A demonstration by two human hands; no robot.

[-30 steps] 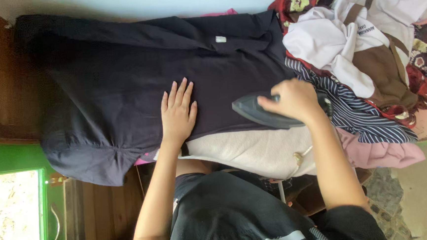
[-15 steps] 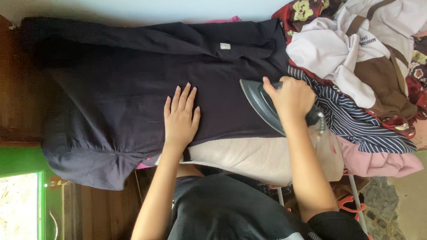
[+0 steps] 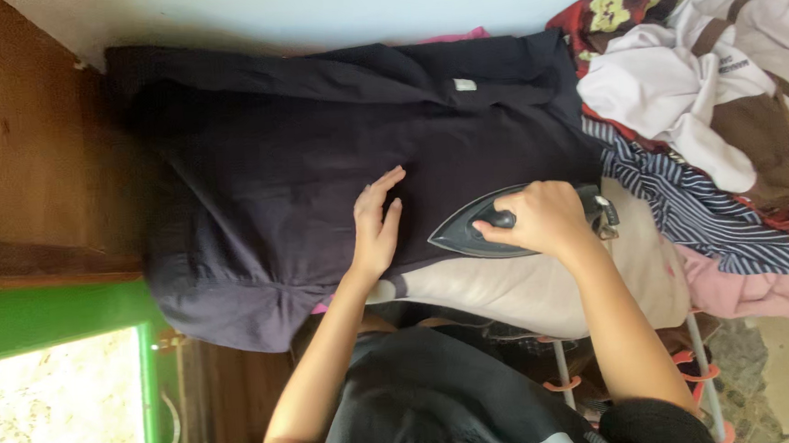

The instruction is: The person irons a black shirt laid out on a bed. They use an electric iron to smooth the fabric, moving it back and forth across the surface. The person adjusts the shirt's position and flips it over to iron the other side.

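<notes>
Under both hands, a dark navy cloth garment [image 3: 300, 163] covers the beige padded ironing board [image 3: 545, 290]; left hand [image 3: 377, 227] lies open and flat on it, right hand [image 3: 545, 220] is closed round the dark grey pointed iron [image 3: 468, 231], with a heap of mixed clothes [image 3: 716, 111] beyond the right hand and a brown wooden wall [image 3: 34, 152] past the left

Iron [image 3: 477, 230] on shirt [image 3: 317, 153], clothes pile [image 3: 716, 111] right.

Single head view, aimed steeply down, close range; dark shirt [image 3: 319, 180] on ironing board [image 3: 544, 285] framed, image rotated sideways.

Heap of crumpled clothes [image 3: 715, 92], striped shirt [image 3: 695, 208], green window frame [image 3: 53, 315].
</notes>
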